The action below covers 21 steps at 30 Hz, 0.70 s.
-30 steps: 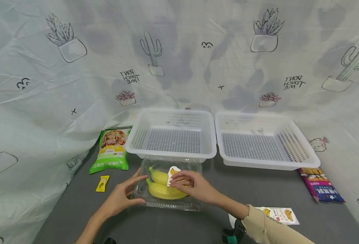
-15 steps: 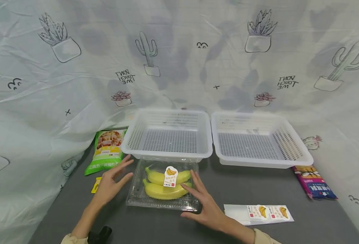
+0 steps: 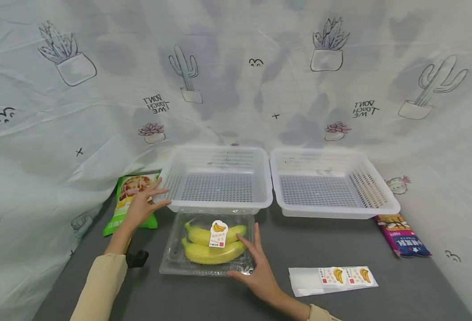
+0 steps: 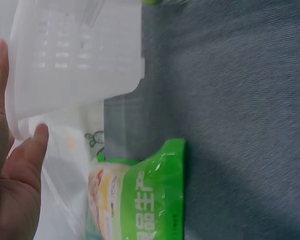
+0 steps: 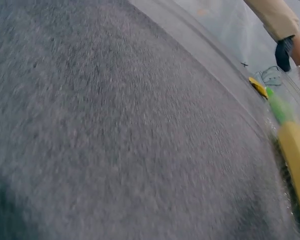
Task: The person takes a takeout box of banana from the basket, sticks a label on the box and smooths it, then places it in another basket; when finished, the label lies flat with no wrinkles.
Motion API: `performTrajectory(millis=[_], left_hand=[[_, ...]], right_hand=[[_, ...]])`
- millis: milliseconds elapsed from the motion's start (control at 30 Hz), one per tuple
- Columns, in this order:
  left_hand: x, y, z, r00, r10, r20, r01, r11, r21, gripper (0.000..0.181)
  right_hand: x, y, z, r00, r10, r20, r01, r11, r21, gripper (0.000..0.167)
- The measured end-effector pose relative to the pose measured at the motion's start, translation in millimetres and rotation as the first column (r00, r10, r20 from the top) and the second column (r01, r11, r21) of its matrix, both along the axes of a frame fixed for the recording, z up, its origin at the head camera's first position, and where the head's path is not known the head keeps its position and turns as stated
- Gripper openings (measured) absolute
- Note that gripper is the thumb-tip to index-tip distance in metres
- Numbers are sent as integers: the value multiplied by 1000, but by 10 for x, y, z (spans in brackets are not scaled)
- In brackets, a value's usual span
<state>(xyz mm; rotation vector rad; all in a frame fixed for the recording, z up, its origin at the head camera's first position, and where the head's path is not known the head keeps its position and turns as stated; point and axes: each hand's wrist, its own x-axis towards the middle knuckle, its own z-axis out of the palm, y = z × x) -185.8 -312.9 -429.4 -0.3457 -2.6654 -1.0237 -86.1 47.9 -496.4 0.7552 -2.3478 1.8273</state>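
A clear plastic clamshell box [image 3: 170, 264] lies on the table with two yellow bananas [image 3: 212, 254] inside. On its lid sits a white banana-print label [image 3: 218, 235]. My right hand [image 3: 261, 277] is at the box's right side, fingers spread and fairly straight, fingertips over or against its edge; the right wrist view catches only the box and a banana [image 5: 296, 165]. Over the green food bag [image 3: 124, 214], my left hand [image 3: 139, 208] reaches to the left rim of the left white basket [image 3: 219, 205]. Its fingers are apart beside that rim [image 4: 12, 100]; contact is unclear.
A second white basket [image 3: 340, 212] stands to the right of the first. A purple pasta bag [image 3: 405, 238] lies at the far right. Near the front right is a label backing strip [image 3: 305, 281] with two banana labels. A printed cloth hangs behind.
My right hand has left the label, now stuck on the lid, and moved to the box's right side. My left hand has gone from the box's left side up to the left basket's rim.
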Motion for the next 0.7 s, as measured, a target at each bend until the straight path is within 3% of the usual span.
performTrajectory(millis=[200, 433, 700], left_hand=[[-76, -68, 17, 997, 30, 77, -25, 997, -70, 26], [-98, -54, 42, 997, 35, 68, -32, 998, -46, 21], [-90, -76, 49, 994, 12, 108, -4, 997, -78, 21]], right_hand=[[12, -107, 3, 997, -73, 22, 74, 996, -54, 71], [1, -155, -6, 995, -72, 71, 82, 983, -162, 41], [26, -167, 9, 991, -64, 118, 92, 962, -257, 31]])
